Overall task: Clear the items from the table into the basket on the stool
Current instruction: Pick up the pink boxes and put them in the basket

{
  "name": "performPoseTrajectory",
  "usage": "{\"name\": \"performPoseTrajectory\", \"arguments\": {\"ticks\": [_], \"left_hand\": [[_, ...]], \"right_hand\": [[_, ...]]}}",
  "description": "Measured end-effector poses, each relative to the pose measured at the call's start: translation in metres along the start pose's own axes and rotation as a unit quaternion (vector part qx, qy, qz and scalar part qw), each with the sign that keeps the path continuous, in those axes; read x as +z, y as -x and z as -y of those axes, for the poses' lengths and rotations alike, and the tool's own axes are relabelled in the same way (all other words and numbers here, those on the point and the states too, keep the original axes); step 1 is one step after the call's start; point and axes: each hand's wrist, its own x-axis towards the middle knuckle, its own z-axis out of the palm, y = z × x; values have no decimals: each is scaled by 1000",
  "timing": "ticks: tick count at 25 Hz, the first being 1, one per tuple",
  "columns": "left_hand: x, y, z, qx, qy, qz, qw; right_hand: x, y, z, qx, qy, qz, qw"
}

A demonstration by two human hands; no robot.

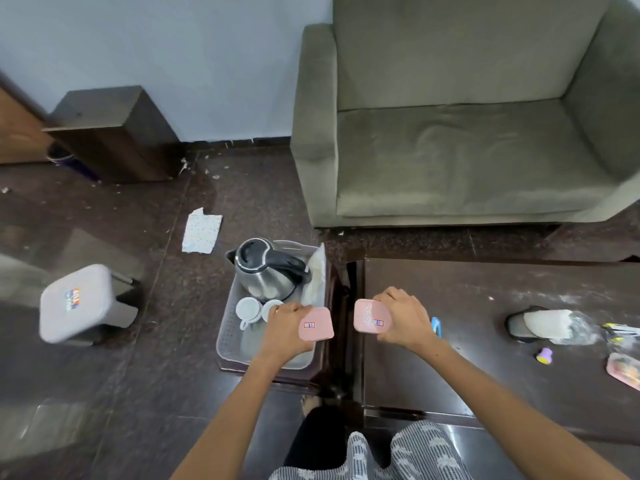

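While both hands are out in front, each one has a small pink container. The left hand [289, 325] grips one pink box [316, 323] from the side, fingers curled round its edge, and holds it over the right part of the basket [228, 336]. The right hand [403, 318] is wrapped around the second pink box [371, 316], which sits over the left edge of the dark table [450, 306], right by the gap between table and stool. Both boxes show a little red and blue sticker.

That grey basket sits on a dark stool [311, 375] just left of the table. Inside it: a steel kettle [268, 270] with a black lid and handle at the far end, two white cups [248, 309] just in front of it, and a clear plastic bag [317, 275] along the right wall.

Over on the right side of the table there's a black pouch with a white bag [547, 323], a small purple and yellow thing [544, 355], and another pinkish packet [625, 370] at the edge of the view.
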Motion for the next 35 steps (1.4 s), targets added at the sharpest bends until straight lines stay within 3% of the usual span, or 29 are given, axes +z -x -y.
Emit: {"name": "performPoseTrajectory", "arguments": {"ticks": [7,12,16,23,29,35], "left_hand": [[6,-4,129,-17,-59,81,995],[27,-10,178,6,-101,120,988],[47,-15,194,33,-152,161,975],[72,-6,206,49,-140,188,971],[87,0,203,53,-101,223,968],[90,2,197,8,-98,190,977]], "right_hand": [[69,-55,104,-10,21,64,998],[125,-81,146,-18,68,138,988],[152,-93,162,2,94,187,978],[188,-100,173,6,76,232,970],[196,-86,174,-44,132,206,969],[200,-71,172,-69,138,190,970]]}}
